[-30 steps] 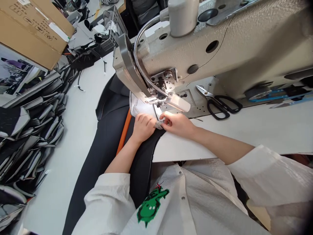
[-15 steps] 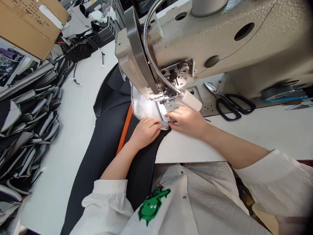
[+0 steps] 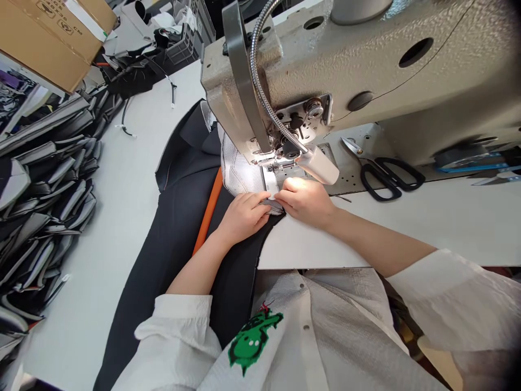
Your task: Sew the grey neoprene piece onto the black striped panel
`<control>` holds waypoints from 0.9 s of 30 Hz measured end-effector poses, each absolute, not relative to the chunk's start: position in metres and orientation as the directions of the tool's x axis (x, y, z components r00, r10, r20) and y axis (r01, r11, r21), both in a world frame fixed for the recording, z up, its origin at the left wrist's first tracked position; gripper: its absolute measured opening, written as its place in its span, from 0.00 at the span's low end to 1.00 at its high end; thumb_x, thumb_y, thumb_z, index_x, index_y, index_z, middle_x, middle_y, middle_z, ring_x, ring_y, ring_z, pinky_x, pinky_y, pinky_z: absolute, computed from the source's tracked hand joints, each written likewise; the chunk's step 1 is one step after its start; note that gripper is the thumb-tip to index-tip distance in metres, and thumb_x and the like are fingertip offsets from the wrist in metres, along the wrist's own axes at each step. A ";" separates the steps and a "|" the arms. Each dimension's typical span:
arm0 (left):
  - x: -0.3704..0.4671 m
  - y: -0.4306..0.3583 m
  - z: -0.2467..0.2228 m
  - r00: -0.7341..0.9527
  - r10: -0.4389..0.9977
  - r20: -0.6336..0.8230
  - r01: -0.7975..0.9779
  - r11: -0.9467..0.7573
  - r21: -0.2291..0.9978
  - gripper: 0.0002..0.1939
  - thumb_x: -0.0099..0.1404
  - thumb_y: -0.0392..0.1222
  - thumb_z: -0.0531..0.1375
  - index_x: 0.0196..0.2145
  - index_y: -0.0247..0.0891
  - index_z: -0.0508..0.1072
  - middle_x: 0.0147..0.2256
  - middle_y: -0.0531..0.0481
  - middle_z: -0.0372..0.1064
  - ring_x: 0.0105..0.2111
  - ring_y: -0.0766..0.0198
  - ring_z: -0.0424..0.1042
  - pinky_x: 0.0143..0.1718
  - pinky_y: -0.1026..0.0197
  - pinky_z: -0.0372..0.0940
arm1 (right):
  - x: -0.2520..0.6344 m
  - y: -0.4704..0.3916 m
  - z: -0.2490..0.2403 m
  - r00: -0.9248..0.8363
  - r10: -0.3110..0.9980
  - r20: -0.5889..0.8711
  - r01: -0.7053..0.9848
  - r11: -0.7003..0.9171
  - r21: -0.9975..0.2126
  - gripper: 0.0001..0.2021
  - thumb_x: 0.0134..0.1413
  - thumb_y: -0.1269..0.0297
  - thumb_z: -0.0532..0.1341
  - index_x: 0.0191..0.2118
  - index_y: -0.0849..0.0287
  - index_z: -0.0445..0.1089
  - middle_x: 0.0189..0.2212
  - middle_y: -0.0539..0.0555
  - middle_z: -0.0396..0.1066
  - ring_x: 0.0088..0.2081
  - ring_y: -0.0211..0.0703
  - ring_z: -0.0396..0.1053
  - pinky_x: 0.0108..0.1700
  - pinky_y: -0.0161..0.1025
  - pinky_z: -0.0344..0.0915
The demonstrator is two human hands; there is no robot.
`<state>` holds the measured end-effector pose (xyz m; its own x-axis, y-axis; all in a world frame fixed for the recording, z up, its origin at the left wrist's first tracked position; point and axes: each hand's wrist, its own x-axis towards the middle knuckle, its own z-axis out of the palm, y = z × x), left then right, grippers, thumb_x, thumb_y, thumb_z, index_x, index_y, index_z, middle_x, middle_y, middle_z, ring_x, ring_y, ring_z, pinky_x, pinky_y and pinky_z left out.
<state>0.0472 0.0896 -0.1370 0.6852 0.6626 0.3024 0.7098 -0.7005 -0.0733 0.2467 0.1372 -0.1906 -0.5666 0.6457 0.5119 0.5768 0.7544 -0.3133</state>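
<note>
A piece of black and grey fabric (image 3: 179, 212) with an orange band (image 3: 209, 209) lies across the table and runs under the sewing machine (image 3: 285, 81). Its grey mesh part (image 3: 240, 172) is lit by the machine's lamp, just in front of the presser foot. My left hand (image 3: 245, 218) has its fingers bent together on the mesh near its front edge. Beside it, my right hand (image 3: 307, 202) pinches the near end of a small white strip (image 3: 269, 183) that lies on the mesh. The fingertips of both hands almost meet. The needle itself is hard to make out.
Black-handled scissors (image 3: 380, 172) lie right of the machine's needle area, with a blue-edged tool (image 3: 488, 167) farther right. Stacked fabric pieces (image 3: 44, 217) line the left side. A cardboard box (image 3: 52, 43) and a grey crate (image 3: 185, 49) stand at the back.
My right hand has drawn its fingers together and moved slightly left to the white strip's end. The left hand stays nearly in place. The view has shifted a little.
</note>
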 end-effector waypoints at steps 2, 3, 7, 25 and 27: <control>0.047 0.090 -0.138 0.689 0.659 0.302 0.707 -0.703 -0.078 0.04 0.63 0.34 0.56 0.32 0.35 0.71 0.47 0.49 0.70 0.41 0.64 0.69 0.40 0.60 0.62 | 0.244 0.133 -0.190 -0.565 0.694 0.445 0.592 0.717 -0.368 0.19 0.64 0.61 0.49 0.31 0.60 0.74 0.27 0.53 0.64 0.29 0.36 0.55 0.29 0.38 0.43; 0.047 0.090 -0.138 0.691 0.658 0.300 0.705 -0.704 -0.079 0.04 0.63 0.34 0.56 0.32 0.35 0.70 0.46 0.50 0.70 0.42 0.64 0.69 0.40 0.60 0.62 | 0.244 0.130 -0.189 -0.563 0.719 0.407 0.605 0.694 -0.391 0.19 0.64 0.60 0.49 0.31 0.60 0.74 0.26 0.53 0.64 0.28 0.36 0.55 0.28 0.38 0.42; 0.046 0.092 -0.139 0.704 0.641 0.305 0.691 -0.717 -0.089 0.03 0.62 0.32 0.55 0.30 0.35 0.68 0.44 0.54 0.72 0.43 0.65 0.70 0.39 0.60 0.61 | 0.249 0.121 -0.185 -0.554 0.769 0.317 0.635 0.638 -0.436 0.18 0.64 0.57 0.49 0.38 0.56 0.75 0.25 0.51 0.66 0.27 0.35 0.58 0.28 0.37 0.40; 0.029 0.160 -0.145 0.764 0.507 0.399 0.609 -0.772 -0.185 0.05 0.60 0.33 0.56 0.28 0.37 0.70 0.37 0.57 0.74 0.35 0.63 0.66 0.36 0.59 0.57 | 0.254 0.128 -0.193 -0.529 0.649 0.547 0.599 0.742 -0.301 0.14 0.61 0.65 0.53 0.42 0.53 0.76 0.25 0.49 0.66 0.28 0.33 0.60 0.30 0.37 0.48; 0.029 0.166 -0.146 0.756 0.520 0.398 0.622 -0.760 -0.188 0.07 0.62 0.35 0.55 0.27 0.37 0.70 0.37 0.55 0.74 0.37 0.63 0.67 0.38 0.59 0.57 | 0.251 0.131 -0.195 -0.527 0.663 0.532 0.613 0.730 -0.303 0.15 0.62 0.65 0.52 0.45 0.53 0.76 0.25 0.49 0.65 0.28 0.34 0.59 0.30 0.37 0.48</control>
